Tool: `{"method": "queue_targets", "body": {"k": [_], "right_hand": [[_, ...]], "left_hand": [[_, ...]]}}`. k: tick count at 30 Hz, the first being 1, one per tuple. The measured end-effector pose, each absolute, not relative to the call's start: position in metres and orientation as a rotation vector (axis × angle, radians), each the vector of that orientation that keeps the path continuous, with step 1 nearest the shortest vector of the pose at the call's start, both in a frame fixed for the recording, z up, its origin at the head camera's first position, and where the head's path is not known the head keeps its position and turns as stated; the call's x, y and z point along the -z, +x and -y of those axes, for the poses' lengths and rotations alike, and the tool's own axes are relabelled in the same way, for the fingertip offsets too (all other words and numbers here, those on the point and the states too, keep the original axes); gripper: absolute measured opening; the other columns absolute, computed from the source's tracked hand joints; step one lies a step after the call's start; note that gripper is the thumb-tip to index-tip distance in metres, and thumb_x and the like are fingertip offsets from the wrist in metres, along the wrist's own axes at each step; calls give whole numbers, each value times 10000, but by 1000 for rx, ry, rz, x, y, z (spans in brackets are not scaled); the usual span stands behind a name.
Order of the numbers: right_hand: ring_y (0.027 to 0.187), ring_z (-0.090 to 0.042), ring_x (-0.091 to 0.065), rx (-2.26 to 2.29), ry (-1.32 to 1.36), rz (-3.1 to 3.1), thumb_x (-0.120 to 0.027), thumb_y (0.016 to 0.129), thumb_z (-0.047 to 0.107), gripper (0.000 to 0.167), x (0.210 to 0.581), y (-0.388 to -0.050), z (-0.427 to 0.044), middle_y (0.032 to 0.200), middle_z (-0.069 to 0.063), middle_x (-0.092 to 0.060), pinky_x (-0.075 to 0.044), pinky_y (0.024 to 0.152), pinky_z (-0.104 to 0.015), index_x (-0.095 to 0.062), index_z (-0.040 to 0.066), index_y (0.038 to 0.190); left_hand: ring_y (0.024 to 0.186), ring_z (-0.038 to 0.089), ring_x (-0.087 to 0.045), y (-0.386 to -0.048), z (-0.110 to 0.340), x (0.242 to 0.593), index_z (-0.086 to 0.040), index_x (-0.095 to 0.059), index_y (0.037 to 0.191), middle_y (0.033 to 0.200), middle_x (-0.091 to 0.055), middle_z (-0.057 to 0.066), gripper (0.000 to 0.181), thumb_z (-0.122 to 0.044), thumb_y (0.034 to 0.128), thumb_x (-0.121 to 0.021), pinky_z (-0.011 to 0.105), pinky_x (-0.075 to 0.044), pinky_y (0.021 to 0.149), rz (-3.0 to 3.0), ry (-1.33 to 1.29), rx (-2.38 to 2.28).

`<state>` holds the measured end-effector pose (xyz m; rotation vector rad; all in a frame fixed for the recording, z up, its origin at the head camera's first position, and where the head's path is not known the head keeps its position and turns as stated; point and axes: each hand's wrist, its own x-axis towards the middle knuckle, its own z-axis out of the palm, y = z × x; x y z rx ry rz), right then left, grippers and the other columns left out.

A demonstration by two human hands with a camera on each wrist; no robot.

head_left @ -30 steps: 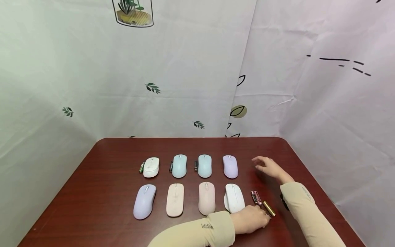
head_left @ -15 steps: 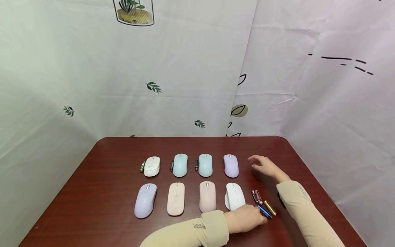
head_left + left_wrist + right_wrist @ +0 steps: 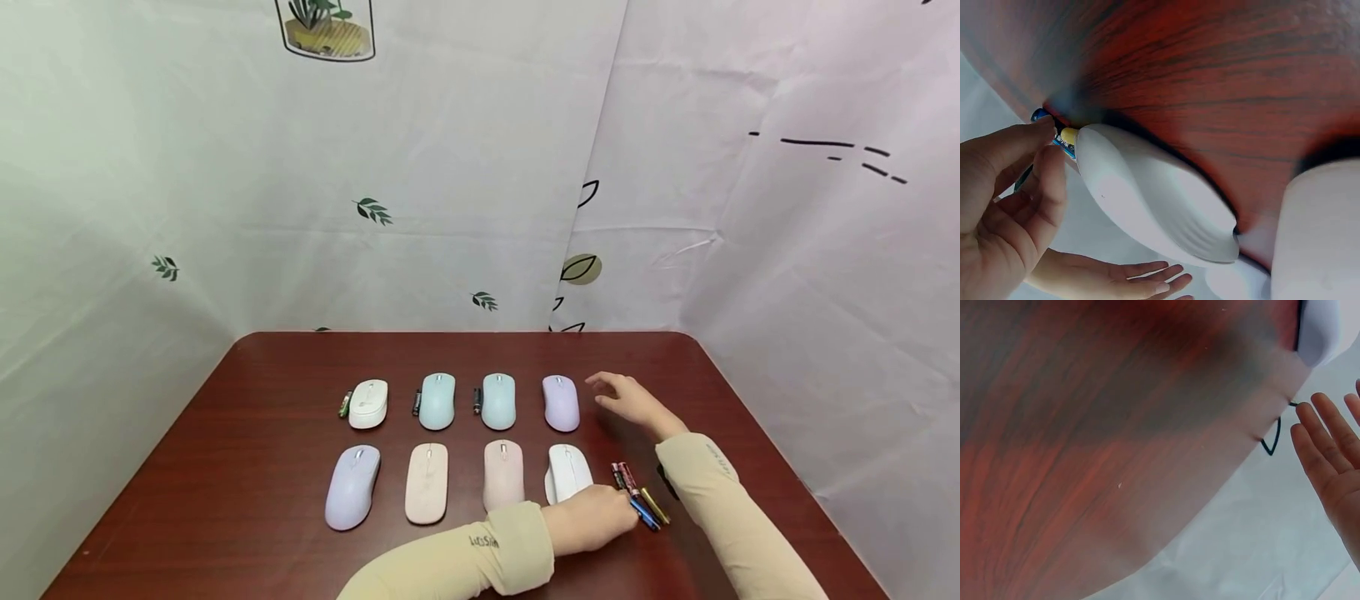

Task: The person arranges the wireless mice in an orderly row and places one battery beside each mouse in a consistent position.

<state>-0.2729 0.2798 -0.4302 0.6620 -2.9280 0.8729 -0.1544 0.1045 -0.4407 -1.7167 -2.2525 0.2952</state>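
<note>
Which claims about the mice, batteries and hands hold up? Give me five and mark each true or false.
1. A green battery lies left of the back-row white mouse. True.
2. The right hand is nearer the back-row purple mouse than the left hand. True.
3. The right hand grips that mouse. False: they are apart.
4. A blue battery shows beside the left hand. True.
5. The rightmost front-row mouse is green. False: it is white.

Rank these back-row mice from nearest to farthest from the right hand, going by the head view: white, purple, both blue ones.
1. Purple mouse: just left of the right hand.
2. Right blue mouse: next one left.
3. Left blue mouse: further left.
4. White mouse: left end of the row.
</note>
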Motion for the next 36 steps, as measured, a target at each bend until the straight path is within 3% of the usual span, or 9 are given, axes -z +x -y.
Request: {"method": "queue_targets", "body": {"k": [12, 20, 28, 36], "right_hand": [[1007, -392, -614, -873, 660, 2919, -563, 882, -27, 287, 429, -273, -285, 1084, -261, -630, -507, 822, -496, -566, -84, 1162], [986, -374, -622, -874, 657, 2917, -573, 880, -20, 288, 432, -272, -284, 1075, -244, -638, -514, 810, -485, -572, -73, 1163], [993, -383, -622, -894, 674, 2916, -562, 883, -26, 286, 432, -271, -283, 1091, -260, -630, -517, 801, -474, -566, -87, 1163], [997, -378, -625, -898, 678, 2915, -576, 875, -40, 269, 433, -270, -280, 1084, -252, -638, -515, 809, -471, -574, -90, 1140]], "left_hand": [[834, 52, -579, -165, -117, 445, -375, -691, 876, 922, -635, -117, 89, -326, 874, -617, 196, -431, 610, 2273, -1529, -336], [750, 53, -573, -161, -125, 447, -395, -701, 902, 907, -681, -146, 137, -467, 804, -640, 248, -369, 611, 2404, -1372, -357], [752, 23, -575, -158, -129, 449, -397, -693, 830, 853, -682, -198, 63, -405, 829, -631, 226, -349, 607, 2425, -1415, -365], [853, 54, -607, -158, -123, 455, -343, -664, 945, 923, -687, -132, 98, -329, 870, -604, 208, -397, 592, 2283, -1457, -381]]}}
